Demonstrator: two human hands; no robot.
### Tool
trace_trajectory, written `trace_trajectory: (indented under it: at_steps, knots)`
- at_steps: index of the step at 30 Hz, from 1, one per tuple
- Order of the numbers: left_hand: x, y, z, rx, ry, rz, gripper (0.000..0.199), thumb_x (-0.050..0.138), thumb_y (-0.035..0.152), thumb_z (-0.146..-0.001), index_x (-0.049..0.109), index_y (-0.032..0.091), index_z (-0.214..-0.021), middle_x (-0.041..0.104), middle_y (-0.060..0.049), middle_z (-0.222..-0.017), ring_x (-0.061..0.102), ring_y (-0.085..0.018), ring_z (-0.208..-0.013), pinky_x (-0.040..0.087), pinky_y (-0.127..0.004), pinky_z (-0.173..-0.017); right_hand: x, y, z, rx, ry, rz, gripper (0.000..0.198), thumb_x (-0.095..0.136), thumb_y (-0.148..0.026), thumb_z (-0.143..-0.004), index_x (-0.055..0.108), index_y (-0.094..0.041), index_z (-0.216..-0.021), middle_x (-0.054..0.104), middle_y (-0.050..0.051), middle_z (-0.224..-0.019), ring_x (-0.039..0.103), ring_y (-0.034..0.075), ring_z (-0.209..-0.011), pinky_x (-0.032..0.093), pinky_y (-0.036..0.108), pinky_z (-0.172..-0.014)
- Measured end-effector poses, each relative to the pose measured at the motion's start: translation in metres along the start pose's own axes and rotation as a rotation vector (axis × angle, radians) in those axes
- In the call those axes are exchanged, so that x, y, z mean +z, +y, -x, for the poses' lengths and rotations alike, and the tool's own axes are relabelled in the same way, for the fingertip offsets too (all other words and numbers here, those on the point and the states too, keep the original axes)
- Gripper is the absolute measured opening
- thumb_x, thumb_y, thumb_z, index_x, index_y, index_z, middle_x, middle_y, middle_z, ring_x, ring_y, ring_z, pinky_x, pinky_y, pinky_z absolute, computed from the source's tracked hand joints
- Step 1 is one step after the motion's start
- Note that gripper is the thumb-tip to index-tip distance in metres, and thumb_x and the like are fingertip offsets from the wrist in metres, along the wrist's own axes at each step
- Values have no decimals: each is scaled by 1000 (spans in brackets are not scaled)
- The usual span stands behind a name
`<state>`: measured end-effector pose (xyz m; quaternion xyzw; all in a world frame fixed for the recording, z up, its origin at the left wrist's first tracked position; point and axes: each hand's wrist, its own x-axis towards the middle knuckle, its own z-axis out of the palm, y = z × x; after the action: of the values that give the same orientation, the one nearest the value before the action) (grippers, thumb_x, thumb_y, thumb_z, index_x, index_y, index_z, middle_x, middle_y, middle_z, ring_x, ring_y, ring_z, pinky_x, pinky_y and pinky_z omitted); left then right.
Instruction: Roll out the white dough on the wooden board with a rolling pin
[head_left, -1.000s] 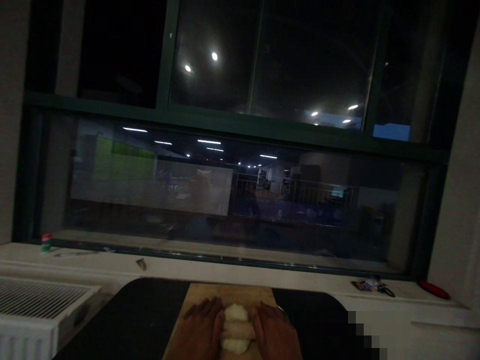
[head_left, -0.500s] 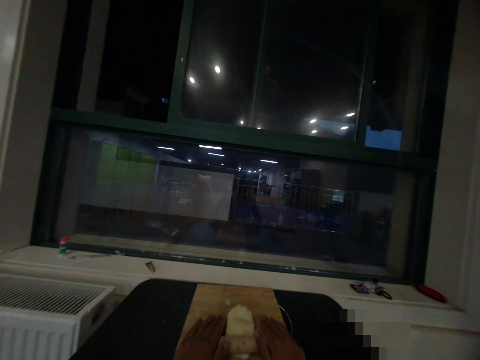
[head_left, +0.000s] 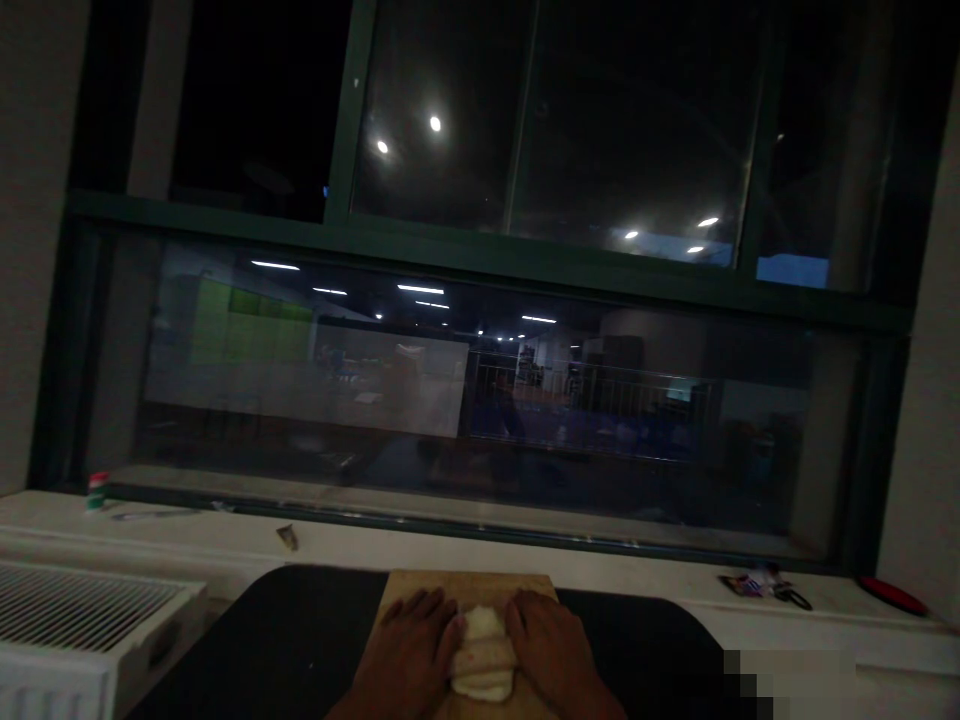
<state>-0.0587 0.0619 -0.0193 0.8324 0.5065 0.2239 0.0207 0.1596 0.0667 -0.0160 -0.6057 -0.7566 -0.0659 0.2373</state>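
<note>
A flat piece of pale dough point(head_left: 484, 688) lies on a wooden cutting board point(head_left: 409, 582). Across the dough runs a light wooden rolling pin point(head_left: 484, 655), visible only in its middle stretch between my hands. My left hand point(head_left: 412, 645) rests flat over the pin's left side, fingers stretched forward and a little apart. On the other side, my right hand point(head_left: 551, 645) lies over the right side of the pin, fingers also pointing forward. Both palms hide the pin's ends.
A black table point(head_left: 300, 620) bears the board. Behind it stretches a white windowsill point(head_left: 375, 545) with a small red-and-green container point(head_left: 97, 490), a small wrapper point(head_left: 287, 537), several small items point(head_left: 761, 585) and a red round object point(head_left: 892, 595). A white radiator point(head_left: 67, 650) stands at left.
Both hands and the rolling pin have moved forward over the dough, away from me. More dough now shows on the near side of the pin. The camera view has shifted slightly.
</note>
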Motion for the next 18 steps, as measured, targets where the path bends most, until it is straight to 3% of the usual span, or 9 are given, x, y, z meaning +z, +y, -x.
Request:
trace_trajectory:
  at_steps: [3, 7, 9, 18]
  knots:
    - [0, -4, -18, -13, 47, -43, 52, 20, 42, -100, 66, 26, -117, 69, -9, -117, 60, -27, -111, 44, -47, -96, 3, 4, -14, 2, -3, 19, 45, 29, -33, -98, 73, -22, -93, 73, 8, -99, 66, 22, -94, 48, 30, -80]
    - [0, -11, -39, -13, 52, -135, 53, 19, 38, -100, 70, 22, -101, 69, -9, -106, 62, -26, -102, 44, -45, -90, 6, 7, -29, -66, -36, 79, 49, 25, -27, -99, 72, -20, -89, 71, 8, -98, 62, 20, -100, 42, 29, -90]
    - [1, -14, -46, -24, 65, -149, 53, 20, 36, -100, 70, 22, -96, 70, -8, -103, 62, -25, -99, 44, -42, -89, 9, 8, -37, -23, -41, 108, 48, 26, -27, -99, 73, -20, -89, 71, 9, -100, 61, 21, -103, 40, 30, -93]
    - [9, -27, -70, -172, 158, -141, 56, 15, 36, -101, 67, 18, -93, 72, -9, -94, 66, -23, -88, 44, -33, -76, 21, 7, -66, 181, 31, 127, 54, 26, -41, -100, 74, -18, -89, 72, 12, -96, 66, 25, -93, 47, 33, -78]
